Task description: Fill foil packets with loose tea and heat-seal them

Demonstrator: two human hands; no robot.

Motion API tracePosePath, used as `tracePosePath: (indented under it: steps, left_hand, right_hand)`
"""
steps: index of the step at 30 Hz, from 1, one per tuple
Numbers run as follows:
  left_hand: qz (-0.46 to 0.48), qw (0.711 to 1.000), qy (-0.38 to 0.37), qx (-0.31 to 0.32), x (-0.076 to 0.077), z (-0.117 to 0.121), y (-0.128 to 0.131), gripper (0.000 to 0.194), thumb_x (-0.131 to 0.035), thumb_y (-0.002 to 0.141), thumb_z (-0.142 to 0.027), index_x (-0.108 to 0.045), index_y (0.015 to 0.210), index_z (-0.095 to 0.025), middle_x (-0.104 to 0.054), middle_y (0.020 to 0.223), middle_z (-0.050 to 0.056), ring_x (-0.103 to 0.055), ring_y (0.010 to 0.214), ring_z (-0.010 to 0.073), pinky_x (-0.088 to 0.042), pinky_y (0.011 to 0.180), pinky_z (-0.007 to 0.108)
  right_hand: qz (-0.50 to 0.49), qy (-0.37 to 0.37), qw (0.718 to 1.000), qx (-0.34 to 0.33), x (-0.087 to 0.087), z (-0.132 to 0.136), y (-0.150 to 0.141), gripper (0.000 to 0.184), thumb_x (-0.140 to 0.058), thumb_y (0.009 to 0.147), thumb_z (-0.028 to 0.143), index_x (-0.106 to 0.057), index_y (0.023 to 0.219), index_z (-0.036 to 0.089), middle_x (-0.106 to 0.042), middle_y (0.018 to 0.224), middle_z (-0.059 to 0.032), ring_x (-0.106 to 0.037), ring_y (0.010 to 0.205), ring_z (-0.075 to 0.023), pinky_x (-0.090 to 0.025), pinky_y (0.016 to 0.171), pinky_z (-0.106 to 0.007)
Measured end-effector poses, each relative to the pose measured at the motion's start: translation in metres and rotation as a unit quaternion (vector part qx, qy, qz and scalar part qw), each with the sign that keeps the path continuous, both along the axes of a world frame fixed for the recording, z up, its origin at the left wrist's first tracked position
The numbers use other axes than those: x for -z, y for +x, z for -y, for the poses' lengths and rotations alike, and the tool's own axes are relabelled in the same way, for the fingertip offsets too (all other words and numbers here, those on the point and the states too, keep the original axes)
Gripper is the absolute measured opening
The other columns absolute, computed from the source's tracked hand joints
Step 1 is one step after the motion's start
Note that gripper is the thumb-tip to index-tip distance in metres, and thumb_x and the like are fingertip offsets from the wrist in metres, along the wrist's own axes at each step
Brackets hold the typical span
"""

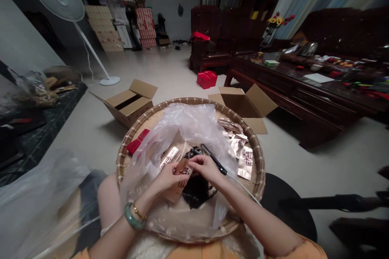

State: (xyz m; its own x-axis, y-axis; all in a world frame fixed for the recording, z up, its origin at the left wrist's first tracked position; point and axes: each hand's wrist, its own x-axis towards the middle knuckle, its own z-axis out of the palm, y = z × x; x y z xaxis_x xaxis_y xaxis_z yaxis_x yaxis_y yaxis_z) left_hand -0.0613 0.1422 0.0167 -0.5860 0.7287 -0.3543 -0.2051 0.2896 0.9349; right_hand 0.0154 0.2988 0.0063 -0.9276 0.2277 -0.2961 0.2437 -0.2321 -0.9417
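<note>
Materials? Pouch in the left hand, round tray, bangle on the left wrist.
Pouch: likely brown kraft paper, matte, no shine. Tray: woven bamboo or rattan, visible strips, bound rim, matte. Bangle: polished green stone, maybe jade, though glass is possible; smooth, mottled sheen.

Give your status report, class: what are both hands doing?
Left hand, right hand on a printed packet; black scissors alongside; dark loose leaves below; clear plastic bag around.
</note>
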Motion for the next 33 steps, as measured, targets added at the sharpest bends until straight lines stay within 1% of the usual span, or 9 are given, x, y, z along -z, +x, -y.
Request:
tracePosePath:
  steps: [5, 11, 16, 18, 21, 24, 27, 29, 33]
  left_hand:
    - [0.085, 0.993, 0.057, -0.062, 0.001, -0.004, 0.008, 0.045, -0.073, 0.067, -0.047, -0.069, 0.091, -0.010, -0.070, 0.078, 0.006, -0.062, 0.069, 0.0170, -0.046, 0.066, 0.028]
    - [0.162, 0.976, 0.113, -0.095, -0.001, -0.004, 0.014, 0.038, -0.079, 0.064, -0.042, -0.071, 0.082, -0.009, -0.072, 0.078, 0.007, -0.063, 0.069, 0.0151, -0.047, 0.069, 0.026]
    - [0.180, 0.979, 0.056, -0.073, 0.006, -0.008, 0.023, 0.054, -0.083, 0.055, -0.045, -0.066, 0.092, -0.010, -0.070, 0.079, 0.006, -0.065, 0.065, 0.0174, -0.050, 0.065, 0.029]
    - [0.182, 0.980, 0.037, -0.077, 0.009, -0.009, 0.024, 0.059, -0.085, 0.050, -0.047, -0.064, 0.090, -0.010, -0.070, 0.078, 0.006, -0.066, 0.066, 0.0202, -0.051, 0.064, 0.031]
    - [0.177, 0.979, 0.035, -0.094, 0.011, -0.009, 0.024, 0.057, -0.083, 0.051, -0.048, -0.063, 0.089, -0.011, -0.071, 0.079, 0.007, -0.068, 0.070, 0.0230, -0.051, 0.063, 0.031]
    - [0.172, 0.980, 0.042, -0.087, 0.009, -0.008, 0.023, 0.055, -0.083, 0.053, -0.045, -0.064, 0.091, -0.011, -0.072, 0.082, 0.009, -0.069, 0.071, 0.0239, -0.052, 0.064, 0.031]
    - [0.177, 0.979, 0.052, -0.087, 0.007, -0.005, 0.022, 0.054, -0.084, 0.053, -0.042, -0.065, 0.094, -0.011, -0.073, 0.082, 0.008, -0.069, 0.072, 0.0228, -0.052, 0.066, 0.031]
    - [0.179, 0.978, 0.053, -0.095, 0.007, -0.004, 0.022, 0.052, -0.084, 0.053, -0.041, -0.066, 0.092, -0.011, -0.073, 0.080, 0.009, -0.068, 0.071, 0.0218, -0.052, 0.067, 0.031]
    - [0.174, 0.979, 0.057, -0.086, 0.008, -0.004, 0.020, 0.046, -0.082, 0.057, -0.041, -0.067, 0.088, -0.010, -0.073, 0.079, 0.010, -0.067, 0.070, 0.0205, -0.050, 0.067, 0.029]
  right_hand:
    - [-0.002, 0.024, 1.000, -0.005, -0.002, -0.002, 0.002, 0.037, -0.077, 0.058, 0.046, -0.068, 0.071, 0.013, -0.059, 0.054, 0.0027, -0.049, 0.044, -0.0081, -0.041, 0.047, -0.023]
    - [0.004, 0.060, 0.998, -0.021, 0.005, -0.007, 0.007, 0.039, -0.077, 0.058, 0.048, -0.068, 0.072, 0.013, -0.061, 0.054, 0.0011, -0.052, 0.044, -0.0097, -0.042, 0.046, -0.023]
    - [-0.023, 0.177, 0.983, -0.027, 0.016, -0.020, 0.008, 0.040, -0.061, 0.078, 0.052, -0.068, 0.087, 0.014, -0.065, 0.070, -0.0035, -0.061, 0.061, -0.0154, -0.050, 0.058, -0.028]
    - [-0.036, 0.324, 0.945, -0.003, 0.016, -0.030, 0.008, 0.036, -0.055, 0.085, 0.045, -0.065, 0.101, 0.015, -0.066, 0.090, -0.0078, -0.063, 0.084, -0.0204, -0.051, 0.074, -0.034]
    - [0.021, 0.556, 0.831, -0.016, 0.017, -0.043, 0.009, 0.048, -0.063, 0.081, 0.029, -0.052, 0.126, 0.015, -0.056, 0.119, -0.0157, -0.053, 0.111, -0.0280, -0.044, 0.093, -0.041]
    - [0.097, 0.623, 0.772, -0.077, 0.018, -0.049, 0.007, 0.058, -0.063, 0.078, 0.015, -0.044, 0.132, 0.008, -0.054, 0.121, -0.0215, -0.052, 0.111, -0.0310, -0.043, 0.093, -0.042]
    - [0.107, 0.592, 0.794, -0.089, 0.013, -0.056, 0.005, 0.048, -0.057, 0.082, 0.013, -0.048, 0.129, 0.006, -0.057, 0.119, -0.0217, -0.055, 0.109, -0.0290, -0.044, 0.092, -0.039]
    - [0.082, 0.521, 0.845, -0.088, 0.003, -0.062, 0.007, 0.046, -0.057, 0.084, 0.019, -0.049, 0.129, 0.008, -0.059, 0.120, -0.0178, -0.057, 0.109, -0.0262, -0.044, 0.094, -0.036]
    - [0.004, 0.266, 0.955, -0.134, -0.027, -0.068, 0.021, 0.062, -0.068, 0.077, 0.039, -0.051, 0.132, 0.016, -0.059, 0.127, -0.0102, -0.057, 0.112, -0.0266, -0.045, 0.096, -0.039]
